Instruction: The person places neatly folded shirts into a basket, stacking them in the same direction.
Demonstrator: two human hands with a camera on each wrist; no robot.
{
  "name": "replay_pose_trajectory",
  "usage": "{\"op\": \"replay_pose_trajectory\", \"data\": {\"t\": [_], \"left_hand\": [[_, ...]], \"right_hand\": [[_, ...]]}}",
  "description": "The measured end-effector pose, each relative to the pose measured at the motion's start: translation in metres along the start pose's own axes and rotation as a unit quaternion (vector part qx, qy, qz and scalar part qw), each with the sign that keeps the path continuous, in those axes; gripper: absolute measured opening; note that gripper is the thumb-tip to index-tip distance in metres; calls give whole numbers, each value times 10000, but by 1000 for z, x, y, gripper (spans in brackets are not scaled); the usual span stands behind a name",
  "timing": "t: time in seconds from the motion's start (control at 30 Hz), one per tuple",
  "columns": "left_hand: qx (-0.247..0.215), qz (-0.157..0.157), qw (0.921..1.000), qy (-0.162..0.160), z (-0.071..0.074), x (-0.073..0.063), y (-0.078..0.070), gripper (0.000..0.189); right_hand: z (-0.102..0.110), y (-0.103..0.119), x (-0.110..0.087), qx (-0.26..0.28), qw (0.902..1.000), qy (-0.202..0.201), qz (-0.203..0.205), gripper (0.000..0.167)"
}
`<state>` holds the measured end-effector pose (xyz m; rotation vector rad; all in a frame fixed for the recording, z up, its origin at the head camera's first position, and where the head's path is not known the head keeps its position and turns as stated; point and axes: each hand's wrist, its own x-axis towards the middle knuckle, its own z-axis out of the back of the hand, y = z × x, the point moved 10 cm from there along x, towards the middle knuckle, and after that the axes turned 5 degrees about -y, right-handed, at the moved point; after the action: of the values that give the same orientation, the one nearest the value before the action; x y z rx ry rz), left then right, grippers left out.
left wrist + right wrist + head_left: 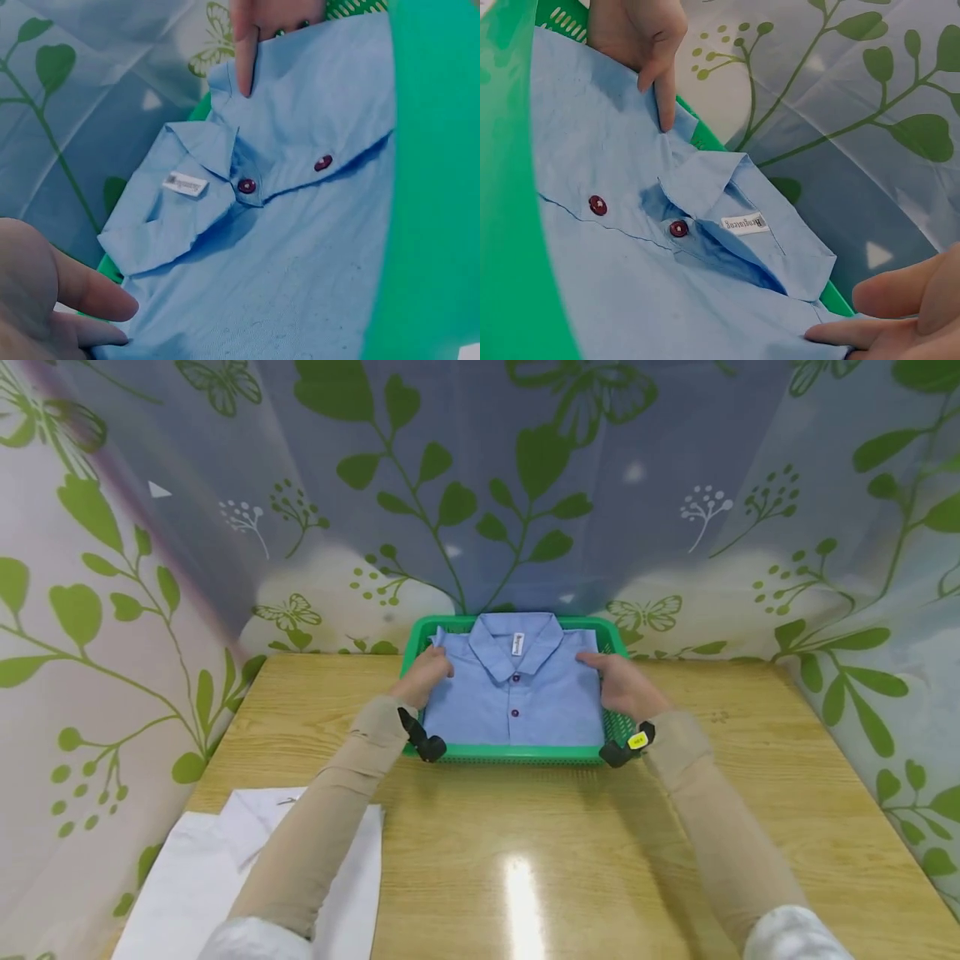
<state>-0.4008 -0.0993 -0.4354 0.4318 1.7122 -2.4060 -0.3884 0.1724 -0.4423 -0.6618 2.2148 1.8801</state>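
A folded light-blue shirt [480, 702] with dark red buttons lies in a green plastic basket [517, 752], its collar overlapping the far rim. My left hand [425, 675] is at the shirt's left shoulder, gripping its edge; the corner stands up a little beside the fingers. At the opposite shoulder my right hand [628, 683] holds the edge, one digit stretched over the cloth. In the right wrist view, the right hand's fingers [855, 330] lie at the shoulder, some partly hidden. A white label [744, 223] shows inside the collar.
A folded white shirt [187, 868] lies at the table's front left, partly beneath my left forearm. The wooden table [600, 860] meets a leaf-patterned curtain [480, 485] behind the basket. More curtain hangs at both sides.
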Motion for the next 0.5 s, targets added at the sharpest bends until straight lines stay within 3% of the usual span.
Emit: {"op": "replay_pose_trajectory", "data": {"t": [0.03, 0.07, 0.27, 0.4, 0.5], "left_hand": [[64, -10, 10000, 7, -1, 1, 0, 74], [116, -31, 9999, 0, -1, 1, 0, 74], [338, -176, 9993, -33, -2, 4, -2, 63], [474, -350, 9982, -89, 1, 1, -10, 64], [537, -788, 9951, -275, 7, -7, -30, 61]], "right_hand": [[-1, -2, 1, 494, 9986, -65, -185, 54], [-2, -3, 3, 567, 9980, -61, -257, 57], [-6, -4, 5, 362, 9981, -66, -484, 69], [-6, 6, -4, 125, 9990, -327, -283, 66], [-5, 24, -12, -19, 9984, -565, 53, 65]]}}
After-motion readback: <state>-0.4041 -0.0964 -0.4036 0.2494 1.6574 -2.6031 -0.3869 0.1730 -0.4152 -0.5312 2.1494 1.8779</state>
